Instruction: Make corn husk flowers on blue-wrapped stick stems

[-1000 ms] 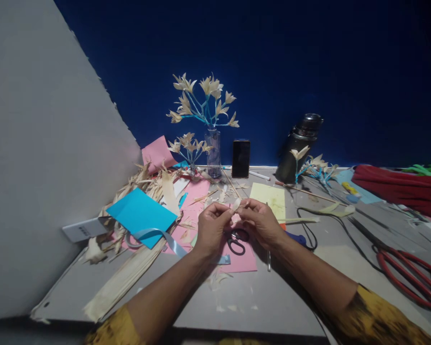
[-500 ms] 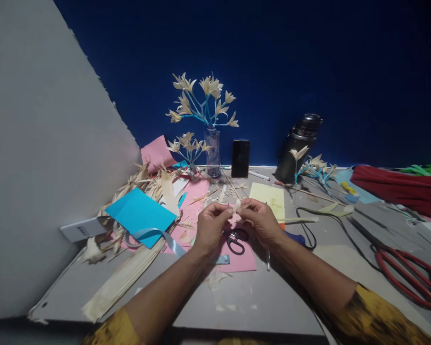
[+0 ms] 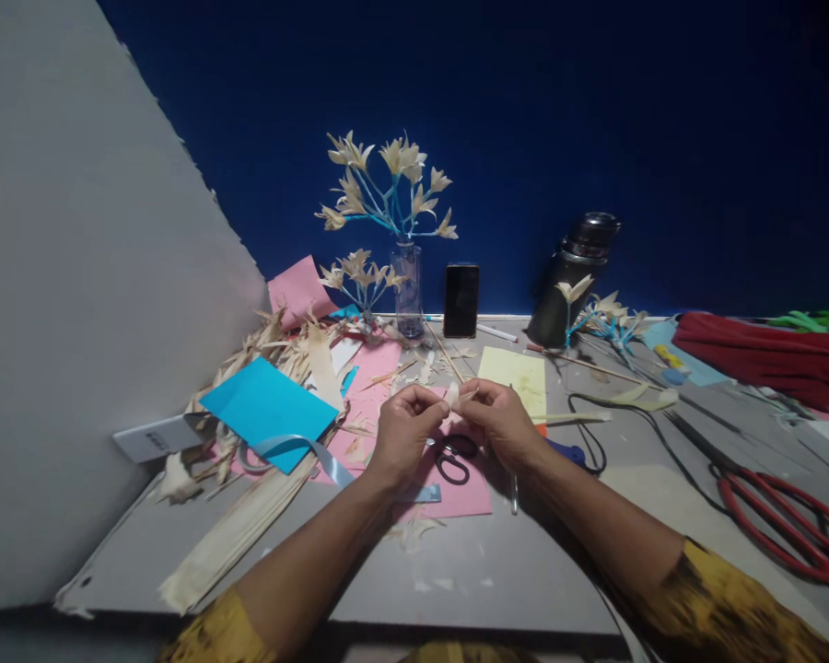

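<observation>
Between my fingertips is a small cream petal-like piece of dried husk (image 3: 453,394), and a thin stick (image 3: 445,350) reaches up behind it. My left hand (image 3: 406,425) pinches the piece from the left. My right hand (image 3: 498,420) pinches it from the right, thumb and forefinger together. Just below the hands, small black-handled scissors (image 3: 454,460) lie on pink paper (image 3: 466,502); their blades are partly hidden. A pale blue ribbon (image 3: 332,460) runs from the left, passing under my left wrist.
Husk flowers (image 3: 401,161) stand in a glass bottle (image 3: 408,295) by a phone (image 3: 461,302). A dark flask (image 3: 567,285) leans against the wall. Large red-handled shears (image 3: 774,525) lie right; blue paper (image 3: 269,414) and husk strips (image 3: 239,529) lie left.
My fingertips have shifted slightly on the husk piece, which stands a little more upright between them. The whole view has moved a little; nothing else on the table has changed.
</observation>
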`<state>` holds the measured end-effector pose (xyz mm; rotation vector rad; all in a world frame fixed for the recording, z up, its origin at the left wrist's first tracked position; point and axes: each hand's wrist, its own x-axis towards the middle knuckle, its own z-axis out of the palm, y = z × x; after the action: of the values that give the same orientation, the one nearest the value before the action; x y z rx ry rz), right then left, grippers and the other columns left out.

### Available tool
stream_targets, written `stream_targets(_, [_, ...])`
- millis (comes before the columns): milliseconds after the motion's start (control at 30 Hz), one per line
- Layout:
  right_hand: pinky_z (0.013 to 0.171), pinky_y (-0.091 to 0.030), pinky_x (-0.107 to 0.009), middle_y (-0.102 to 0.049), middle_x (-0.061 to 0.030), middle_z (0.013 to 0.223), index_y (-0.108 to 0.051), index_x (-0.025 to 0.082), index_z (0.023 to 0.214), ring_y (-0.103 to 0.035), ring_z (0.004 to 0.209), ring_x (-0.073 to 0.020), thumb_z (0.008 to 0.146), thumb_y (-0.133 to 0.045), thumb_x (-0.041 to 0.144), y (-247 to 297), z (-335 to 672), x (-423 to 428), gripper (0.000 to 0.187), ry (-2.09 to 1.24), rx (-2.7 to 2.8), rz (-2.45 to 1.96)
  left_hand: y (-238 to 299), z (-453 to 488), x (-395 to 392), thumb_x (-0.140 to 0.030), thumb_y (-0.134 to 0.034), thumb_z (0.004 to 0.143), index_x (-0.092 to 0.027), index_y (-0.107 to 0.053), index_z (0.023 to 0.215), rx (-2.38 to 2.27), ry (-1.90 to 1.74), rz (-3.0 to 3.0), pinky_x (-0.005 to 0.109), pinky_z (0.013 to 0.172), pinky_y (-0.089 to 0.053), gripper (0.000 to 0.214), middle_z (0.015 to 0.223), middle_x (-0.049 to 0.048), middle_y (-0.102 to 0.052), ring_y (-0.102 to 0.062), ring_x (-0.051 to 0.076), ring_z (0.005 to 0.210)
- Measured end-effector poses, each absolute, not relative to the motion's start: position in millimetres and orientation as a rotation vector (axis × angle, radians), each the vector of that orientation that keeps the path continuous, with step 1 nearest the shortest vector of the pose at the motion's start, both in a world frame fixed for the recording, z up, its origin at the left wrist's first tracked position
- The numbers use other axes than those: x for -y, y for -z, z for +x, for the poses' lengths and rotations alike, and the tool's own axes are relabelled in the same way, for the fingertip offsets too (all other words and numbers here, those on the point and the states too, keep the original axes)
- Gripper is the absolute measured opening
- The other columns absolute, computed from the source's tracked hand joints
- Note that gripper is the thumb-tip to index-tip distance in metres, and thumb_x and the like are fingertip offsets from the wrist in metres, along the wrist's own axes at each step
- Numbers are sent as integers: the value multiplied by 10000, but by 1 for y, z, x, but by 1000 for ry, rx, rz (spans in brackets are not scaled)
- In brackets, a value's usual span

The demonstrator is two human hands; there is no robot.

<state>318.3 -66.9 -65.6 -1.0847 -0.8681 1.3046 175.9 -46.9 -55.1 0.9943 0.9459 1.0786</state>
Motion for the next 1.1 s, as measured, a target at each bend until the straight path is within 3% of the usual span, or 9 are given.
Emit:
stream_targets(167, [511,-426,-222,-592,40,664,-691,189,848,-515,543,-98,653,-848,308,60,317,68,278,-1329,859,-1003,48,178,47,-228,-820,637,-165,-590,685,-860,-1157,856,223,469,-428,243,585,-37,-568,-508,90,476])
stream_targets(367, [560,-470,-243,-626,18,709,-688,193,808,-548,590,-117,709,-841,382,64,314,69,263,-1375,906,-985,50,179,49,-264,-833,664,-163,-598,712,-846,-1242,855,219,488,-457,261,608,-33,-584,-540,97,507])
stream_targets(533, [591,-509,-259,-633,5,726,-696,191,758,-570,658,-143,668,-870,430,64,314,69,310,-1280,922,-1053,55,182,51,-288,-822,688,-161,-620,736,-926,-1259,954,212,469,-434,244,624,-33,-596,-533,87,477])
stream_targets(1100, [475,-444,-265,-661,-17,677,-719,193,717,-557,554,-151,735,-790,432,50,310,75,249,-996,1078,-1215,52,182,54,-266,-797,690,-169,-662,723,-1024,-1336,1107,231,493,-471,169,719,4,-659,-584,105,499])
